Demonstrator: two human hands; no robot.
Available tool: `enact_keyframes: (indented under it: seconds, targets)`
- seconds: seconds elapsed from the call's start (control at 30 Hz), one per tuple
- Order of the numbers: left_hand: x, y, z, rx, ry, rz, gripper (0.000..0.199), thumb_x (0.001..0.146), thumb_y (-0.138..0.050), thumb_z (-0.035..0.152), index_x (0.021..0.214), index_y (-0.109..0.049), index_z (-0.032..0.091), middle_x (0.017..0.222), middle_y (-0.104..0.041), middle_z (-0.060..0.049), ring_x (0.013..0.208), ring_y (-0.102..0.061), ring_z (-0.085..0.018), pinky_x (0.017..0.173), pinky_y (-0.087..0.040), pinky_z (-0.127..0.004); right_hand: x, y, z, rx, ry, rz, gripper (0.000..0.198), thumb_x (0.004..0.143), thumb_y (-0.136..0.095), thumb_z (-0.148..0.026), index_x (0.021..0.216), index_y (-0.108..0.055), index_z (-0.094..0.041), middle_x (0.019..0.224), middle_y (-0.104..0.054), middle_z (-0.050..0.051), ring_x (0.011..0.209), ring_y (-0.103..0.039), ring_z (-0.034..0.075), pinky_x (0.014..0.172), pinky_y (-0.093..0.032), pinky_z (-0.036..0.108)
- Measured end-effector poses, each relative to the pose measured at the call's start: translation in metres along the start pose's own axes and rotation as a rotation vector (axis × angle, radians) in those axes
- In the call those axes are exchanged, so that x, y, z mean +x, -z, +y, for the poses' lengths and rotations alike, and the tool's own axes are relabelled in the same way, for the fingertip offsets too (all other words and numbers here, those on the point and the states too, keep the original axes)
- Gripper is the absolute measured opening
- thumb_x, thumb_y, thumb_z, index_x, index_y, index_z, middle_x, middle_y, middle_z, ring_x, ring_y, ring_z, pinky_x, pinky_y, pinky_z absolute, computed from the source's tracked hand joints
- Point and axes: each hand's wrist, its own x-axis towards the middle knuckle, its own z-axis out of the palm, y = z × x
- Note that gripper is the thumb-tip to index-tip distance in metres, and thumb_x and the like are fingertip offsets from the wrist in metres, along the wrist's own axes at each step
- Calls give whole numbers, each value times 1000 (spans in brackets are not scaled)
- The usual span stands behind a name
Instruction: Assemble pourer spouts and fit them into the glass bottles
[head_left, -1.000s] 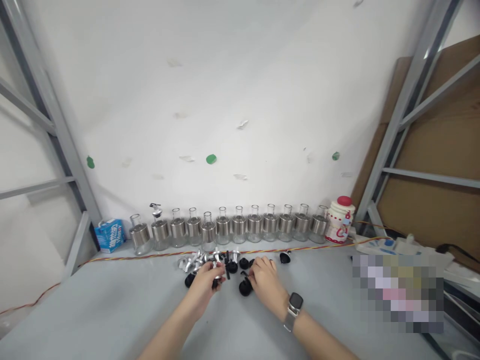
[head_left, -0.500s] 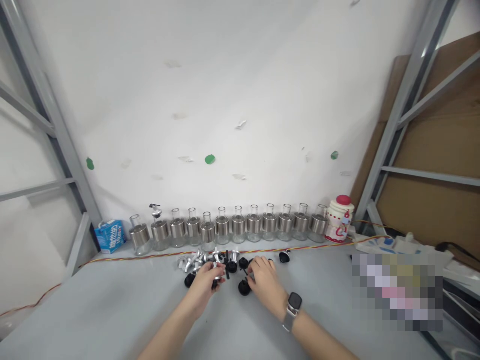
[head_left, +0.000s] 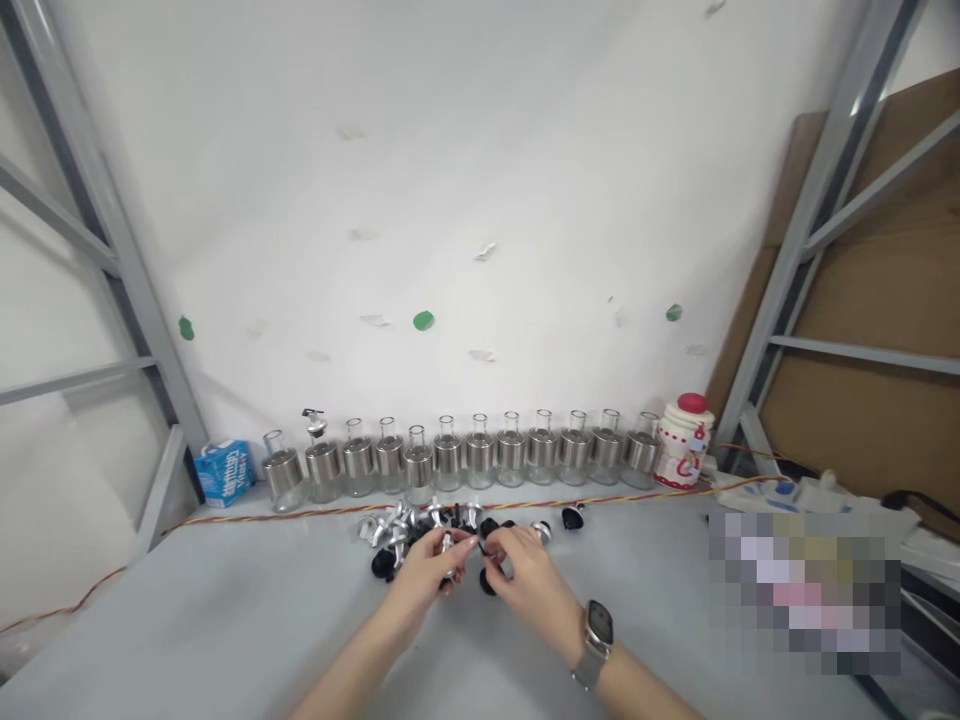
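Note:
My left hand [head_left: 420, 582] is closed around a silver-and-black bottle pourer [head_left: 448, 543], mostly hidden by the fingers. Close beside it, my right hand [head_left: 529, 572] pinches a small thin black piece [head_left: 482, 547] near the left fingertips. I cannot tell whether the piece touches the pourer. Behind my hands lies a loose heap of silver pourer tops [head_left: 392, 520] and black parts. A round black stopper [head_left: 382, 564] rests left of my left hand, and another black one [head_left: 573, 516] lies off to the right.
Along the wall stands a row of glass bottles with steel sleeves [head_left: 480, 446]; the second from the left carries a pourer [head_left: 316, 422]. A blue carton [head_left: 225, 473] and a white jar with red lid [head_left: 681, 445] flank the row. A twisted wire [head_left: 600, 499] crosses in front.
My right hand has moved left and drawn close to my left hand, with the small black piece between its fingers. My left hand has shifted slightly right, still holding the pourer.

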Motion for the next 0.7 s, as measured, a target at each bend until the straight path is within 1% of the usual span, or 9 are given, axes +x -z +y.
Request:
enact_keyframes:
  seconds: [0.07, 0.13, 0.23, 0.3, 0.37, 0.47, 0.57, 0.7]
  targets:
    - [0, -3, -1, 3, -31, -16, 33, 63, -64, 45, 78, -59, 17, 54, -49, 5, 50, -44, -8, 45, -24, -18, -2, 1, -5, 25, 29, -6, 11, 72, -50, -8, 74, -52, -18, 72, -57, 2, 75, -51, 19, 70, -36, 29]
    - [0, -5, -3, 11, -43, 2, 31, 62, -64, 45, 73, -59, 16, 53, -49, 5, 49, -43, -8, 45, -24, -18, -4, 0, -7, 54, 47, -16, 11, 72, -50, -8, 75, -52, -19, 73, -57, 2, 75, -51, 18, 71, -37, 30]
    - [0, -5, -4, 10, -47, 42, 29, 62, -65, 43, 68, -58, 15, 52, -50, 4, 50, -43, -8, 47, -26, -18, -5, -1, -9, 135, 18, -24, 11, 73, -49, -9, 75, -53, -19, 74, -57, 2, 76, -51, 18, 73, -37, 32]
    - [0, -4, -3, -39, -61, 53, 28, 62, -65, 42, 70, -59, 15, 55, -51, 4, 53, -45, -8, 49, -28, -18, -4, -1, -9, 274, -68, -29, 8, 74, -50, -13, 77, -53, -19, 76, -58, 2, 75, -52, 17, 72, -39, 31]
    - [0, -3, -1, -106, -91, 58, 27, 64, -65, 41, 75, -60, 16, 60, -53, 3, 57, -47, -9, 52, -31, -19, -2, 0, -8, 501, -197, -71, 6, 75, -51, -19, 80, -52, -18, 73, -58, 1, 69, -54, 16, 66, -41, 28]
    - [-1, -1, 2, -174, -138, 57, 25, 65, -65, 37, 80, -62, 17, 66, -56, 1, 62, -48, -9, 56, -33, -19, 3, 1, -7, 858, -363, -203, 17, 73, -56, -32, 77, -52, -16, 64, -57, 0, 58, -54, 13, 56, -42, 25]
    - [-2, -1, 5, -202, -160, 29, 23, 66, -66, 34, 81, -63, 17, 70, -56, 1, 64, -48, -9, 58, -34, -19, 7, 0, -4, 1051, -430, -281, 32, 69, -57, -45, 71, -54, -14, 59, -58, 0, 49, -51, 10, 51, -40, 24]
    - [-4, -3, 4, -191, -135, -19, 21, 66, -66, 34, 78, -64, 17, 68, -56, 1, 65, -48, -10, 59, -34, -20, 7, -5, -1, 1196, -469, -282, 42, 67, -54, -56, 65, -53, -14, 56, -57, 0, 44, -49, 9, 45, -37, 22]
